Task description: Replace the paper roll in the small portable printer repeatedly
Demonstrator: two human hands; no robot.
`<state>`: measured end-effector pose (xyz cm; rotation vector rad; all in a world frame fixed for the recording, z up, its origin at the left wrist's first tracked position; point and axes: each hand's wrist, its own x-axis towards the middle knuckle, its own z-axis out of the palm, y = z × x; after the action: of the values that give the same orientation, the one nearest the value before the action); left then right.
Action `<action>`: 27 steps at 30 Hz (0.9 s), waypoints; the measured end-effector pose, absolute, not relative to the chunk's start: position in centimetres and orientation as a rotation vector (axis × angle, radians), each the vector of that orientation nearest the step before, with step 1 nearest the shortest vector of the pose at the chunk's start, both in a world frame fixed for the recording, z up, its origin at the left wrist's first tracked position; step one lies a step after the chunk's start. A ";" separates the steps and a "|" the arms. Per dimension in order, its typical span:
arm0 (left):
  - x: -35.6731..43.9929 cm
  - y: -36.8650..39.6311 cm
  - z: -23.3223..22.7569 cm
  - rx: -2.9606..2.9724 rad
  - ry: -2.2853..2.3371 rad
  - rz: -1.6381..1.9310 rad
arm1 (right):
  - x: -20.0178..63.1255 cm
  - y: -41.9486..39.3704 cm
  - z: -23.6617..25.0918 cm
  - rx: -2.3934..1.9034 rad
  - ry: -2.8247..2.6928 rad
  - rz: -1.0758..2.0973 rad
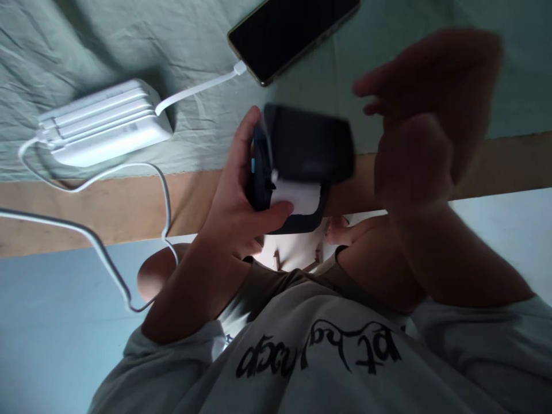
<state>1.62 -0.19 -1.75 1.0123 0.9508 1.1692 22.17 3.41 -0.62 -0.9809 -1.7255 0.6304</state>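
Observation:
My left hand (241, 195) grips a small dark device, seemingly a portable printer (260, 184), by its left side, the thumb lying over the front. Its dark lid (313, 144) is raised and blurred. Under the lid shows a white paper roll or insert (297, 195), with my thumb tip at its edge. To the right, apart from the printer, my right hand (431, 109) is raised, smeared by motion. Its fingers reach out toward the left, and nothing shows in them.
A phone (293, 34) lies on the green cloth (198, 34) beyond the printer. A white cable (200, 89) joins it to a white power strip or adapter (110, 123) at left. Another white cord (99, 247) hangs over the wooden table edge (190, 201). My legs are below.

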 end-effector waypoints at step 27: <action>2.2 0.9 -1.3 0.688 0.941 1.221 | 21.1 3.3 -1.7 -0.938 -2.042 0.834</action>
<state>2.22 0.89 -1.33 0.6884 0.9413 1.2212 21.07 3.29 -1.67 -0.9380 -2.0421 0.8338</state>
